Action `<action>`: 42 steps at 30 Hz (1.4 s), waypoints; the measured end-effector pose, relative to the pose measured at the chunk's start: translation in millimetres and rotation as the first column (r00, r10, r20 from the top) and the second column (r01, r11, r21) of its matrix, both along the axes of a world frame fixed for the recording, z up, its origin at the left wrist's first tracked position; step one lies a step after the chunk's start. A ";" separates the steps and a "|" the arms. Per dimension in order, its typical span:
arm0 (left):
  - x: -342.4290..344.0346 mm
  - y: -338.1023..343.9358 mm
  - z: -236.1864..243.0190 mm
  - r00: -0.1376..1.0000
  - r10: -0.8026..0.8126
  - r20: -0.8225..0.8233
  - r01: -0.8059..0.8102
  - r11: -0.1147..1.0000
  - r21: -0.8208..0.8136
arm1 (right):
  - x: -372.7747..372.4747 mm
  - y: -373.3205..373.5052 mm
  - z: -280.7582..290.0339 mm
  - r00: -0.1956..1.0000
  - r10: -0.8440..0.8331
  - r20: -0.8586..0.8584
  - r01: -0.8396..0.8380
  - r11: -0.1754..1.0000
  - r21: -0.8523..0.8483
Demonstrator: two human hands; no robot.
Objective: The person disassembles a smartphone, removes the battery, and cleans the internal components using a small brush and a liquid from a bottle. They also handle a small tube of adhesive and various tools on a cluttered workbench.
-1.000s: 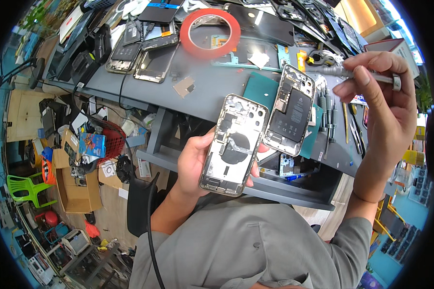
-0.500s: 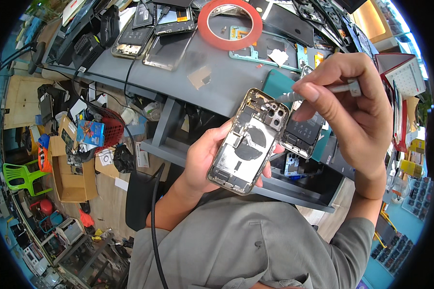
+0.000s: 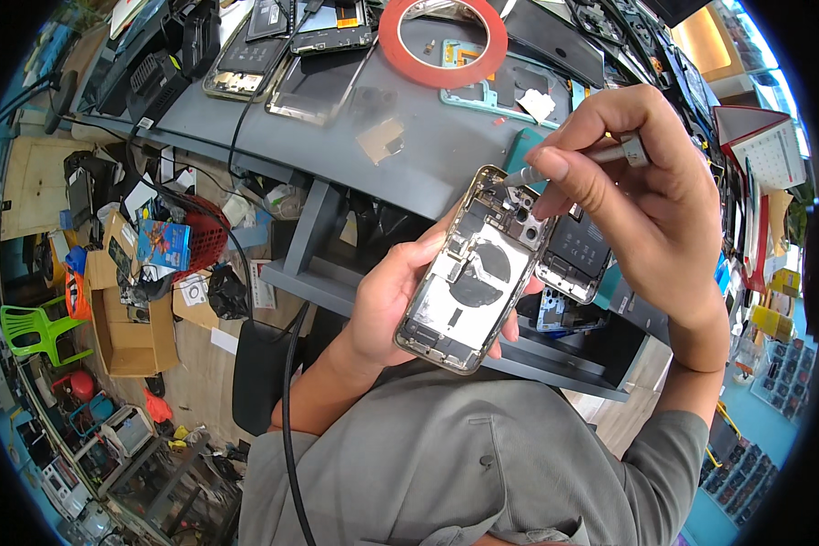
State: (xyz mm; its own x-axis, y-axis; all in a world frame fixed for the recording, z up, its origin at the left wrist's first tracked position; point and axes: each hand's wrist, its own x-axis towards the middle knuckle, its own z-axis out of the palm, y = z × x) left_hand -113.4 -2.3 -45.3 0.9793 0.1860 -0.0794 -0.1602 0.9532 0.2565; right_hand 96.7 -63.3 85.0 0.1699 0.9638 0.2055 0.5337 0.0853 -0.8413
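Single fisheye view (head-worn), facing down; left hand (image 3: 384,293), right hand (image 3: 657,205) near, desk (image 3: 428,156) beyond.

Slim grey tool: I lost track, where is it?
Head view, right of centre: the tool is in the right hand, its tip over the open phone in the left hand.

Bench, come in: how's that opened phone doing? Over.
Left hand gripping opened phone. Right hand holding slim tool over its upper end. Second opened phone partly hidden behind; way looks clear.
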 end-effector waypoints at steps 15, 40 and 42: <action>0.9 1.2 1.2 1.000 -0.002 -0.017 0.000 0.997 -0.078 | -23.9 24.3 25.0 0.837 0.006 0.547 -0.036 0.998 0.044; 1.7 0.6 0.7 1.000 0.012 -0.006 -0.013 0.994 -0.110 | -9.9 38.8 38.5 0.893 0.229 0.387 -0.225 0.973 -0.056; 2.1 0.8 1.8 1.000 0.000 -0.013 -0.001 0.996 -0.087 | -2.2 32.7 32.7 0.880 0.198 0.433 -0.160 0.979 -0.123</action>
State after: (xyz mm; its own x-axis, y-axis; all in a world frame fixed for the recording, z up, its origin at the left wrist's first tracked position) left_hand -111.2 -1.5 -43.5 0.9779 0.1785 -0.1085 -0.1580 0.9719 0.1745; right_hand 94.5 -30.6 117.7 -0.0965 0.9856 0.1387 0.8328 0.1562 -0.5310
